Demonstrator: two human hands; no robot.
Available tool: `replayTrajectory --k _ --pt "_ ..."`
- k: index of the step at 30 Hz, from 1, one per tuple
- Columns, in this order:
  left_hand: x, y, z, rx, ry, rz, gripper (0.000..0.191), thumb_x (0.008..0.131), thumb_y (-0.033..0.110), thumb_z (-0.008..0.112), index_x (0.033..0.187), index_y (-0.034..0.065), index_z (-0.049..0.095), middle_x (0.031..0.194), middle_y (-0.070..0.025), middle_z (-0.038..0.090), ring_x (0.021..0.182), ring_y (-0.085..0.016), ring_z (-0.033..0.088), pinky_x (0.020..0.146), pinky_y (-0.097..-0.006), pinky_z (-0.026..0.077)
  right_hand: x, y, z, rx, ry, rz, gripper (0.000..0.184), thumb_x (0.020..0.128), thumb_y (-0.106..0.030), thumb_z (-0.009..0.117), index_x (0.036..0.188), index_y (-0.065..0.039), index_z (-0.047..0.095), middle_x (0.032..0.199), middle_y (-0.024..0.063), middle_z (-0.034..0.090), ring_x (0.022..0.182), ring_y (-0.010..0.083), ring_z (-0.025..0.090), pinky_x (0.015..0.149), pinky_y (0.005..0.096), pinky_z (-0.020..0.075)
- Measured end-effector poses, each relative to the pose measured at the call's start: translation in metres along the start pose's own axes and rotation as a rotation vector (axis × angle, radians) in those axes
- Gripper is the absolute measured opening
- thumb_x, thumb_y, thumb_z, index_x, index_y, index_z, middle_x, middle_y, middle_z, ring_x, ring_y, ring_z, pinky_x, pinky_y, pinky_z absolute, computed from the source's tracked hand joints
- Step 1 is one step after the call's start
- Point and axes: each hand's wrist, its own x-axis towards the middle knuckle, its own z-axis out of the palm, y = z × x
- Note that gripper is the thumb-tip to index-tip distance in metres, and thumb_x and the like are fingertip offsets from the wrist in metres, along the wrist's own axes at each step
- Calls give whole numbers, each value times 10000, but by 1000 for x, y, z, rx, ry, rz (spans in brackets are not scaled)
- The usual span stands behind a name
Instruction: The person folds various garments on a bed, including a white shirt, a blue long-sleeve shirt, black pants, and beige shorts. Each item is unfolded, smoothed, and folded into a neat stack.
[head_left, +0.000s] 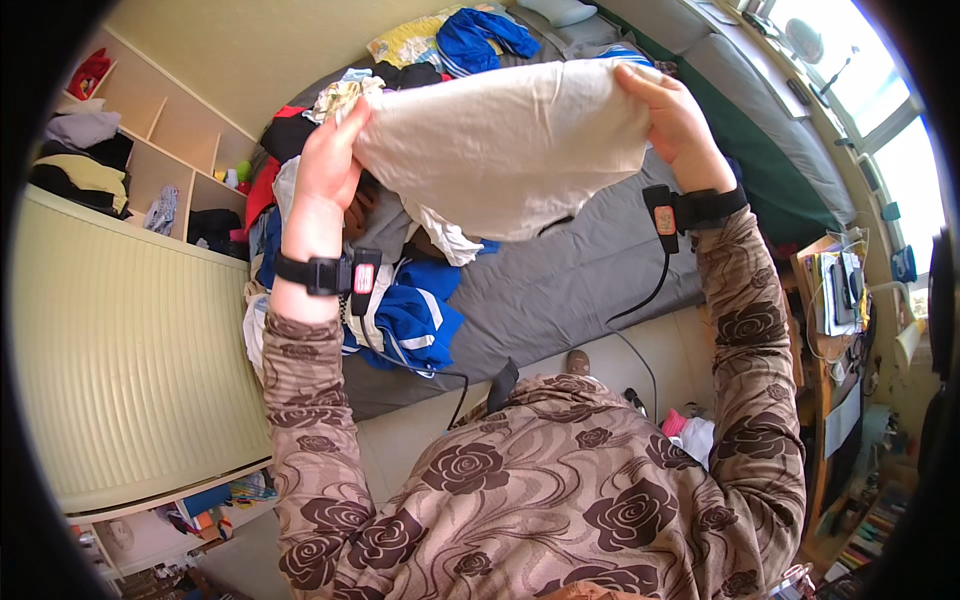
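A cream-white cloth (502, 142), perhaps a garment, is stretched between my two raised hands over the bed. My left hand (330, 154) grips its left end, and my right hand (671, 112) pinches its upper right corner between thumb and fingers. Both wrists wear black straps with a cable. Beneath and left of the cloth lies a heap of clothes, with a blue garment with white stripes (420, 311) nearest me. A blue jacket (480, 37) rests beyond it by a yellow patterned pillow (401, 41). The cloth hides part of the heap.
The grey bedsheet (540, 300) spreads below my hands. Open shelves with folded clothes (86, 172) stand left, above a ribbed cream panel (135, 352). At right are a window, a wooden desk with papers (836, 289) and a grey-green padded edge. A pink-and-white bundle (690, 435) lies on the floor.
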Motion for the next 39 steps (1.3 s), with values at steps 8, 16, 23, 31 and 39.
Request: replayTrajectory --k 8,16,23,31,39 --pt "36 9 46 -33 -297 -17 345 919 214 618 1201 18 582 1098 -47 647 998 -149 611 850 -299 482 -12 -29 -46 -26 74 58 248 824 -121 695 1004 45 660 921 98 681 796 194 658 751 317 508" --pt "111 -90 122 165 -215 -393 237 857 134 658 1035 -22 672 999 -105 690 868 -201 636 799 -355 489 2 30 -125 -192 350 328 177 775 -51 666 902 70 687 877 140 669 782 250 646 758 348 496" --pt "143 -162 179 78 50 -366 143 870 154 670 944 35 645 824 -33 653 745 -157 600 710 -303 456 5 55 -170 -264 563 149 308 755 -122 750 1027 -1 670 906 56 670 780 142 613 694 272 465" --pt "62 -174 115 6 -420 -158 469 880 43 588 1322 -10 441 1207 -85 550 1132 -153 505 998 -299 392 -88 70 -162 -191 288 -82 960 672 -6 772 1465 21 231 1425 135 399 1280 226 418 1066 336 343" --pt "-154 -306 42 308 -532 -1026 271 896 50 586 1158 68 653 962 5 654 845 -72 564 770 -237 467 -298 263 -131 -310 336 849 519 728 60 709 1229 -15 597 1208 72 625 1151 160 546 1000 297 416"
